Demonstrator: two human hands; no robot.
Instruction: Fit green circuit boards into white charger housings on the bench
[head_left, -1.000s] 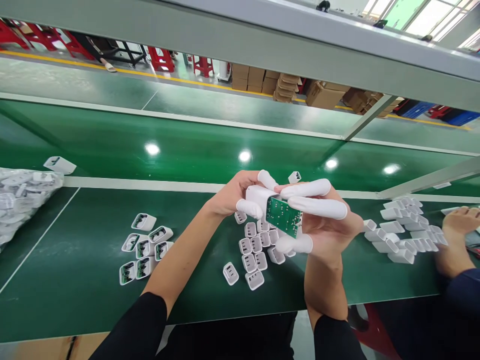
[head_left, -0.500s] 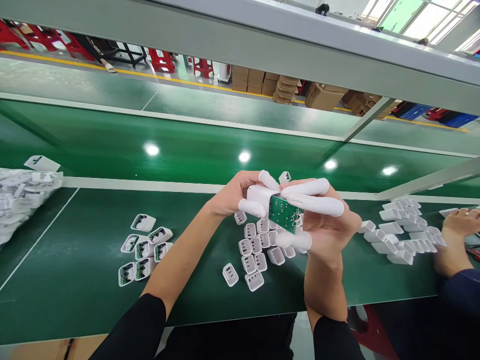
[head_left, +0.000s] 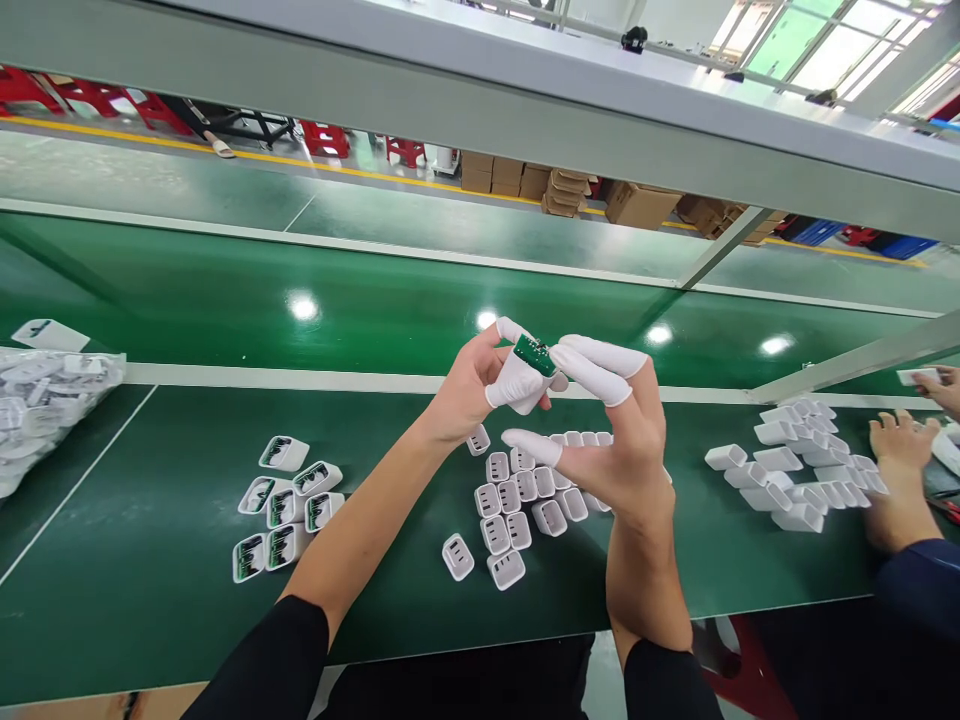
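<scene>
**Green board [head_left: 534, 354] poked out of a white shell [head_left: 532, 402]**

In the head view, the left hand [head_left: 466, 392] gripped the smooth, box-shaped plastic shell above the glossy green worktop [head_left: 187, 600]. The right hand [head_left: 622, 460] was spread, two fingertips at the flat, solder-dotted board, its thumb well apart. Stretchy white finger cots [head_left: 600, 352] showed: two left, three right. Seven rounded, board-filled shells [head_left: 283, 453] lay leftward; one slotted shell [head_left: 457, 557] lay alone beside a slotted cluster [head_left: 508, 496], too overlapped to count. One crinkled clear bag [head_left: 52, 410] bulged with white pieces.
</scene>
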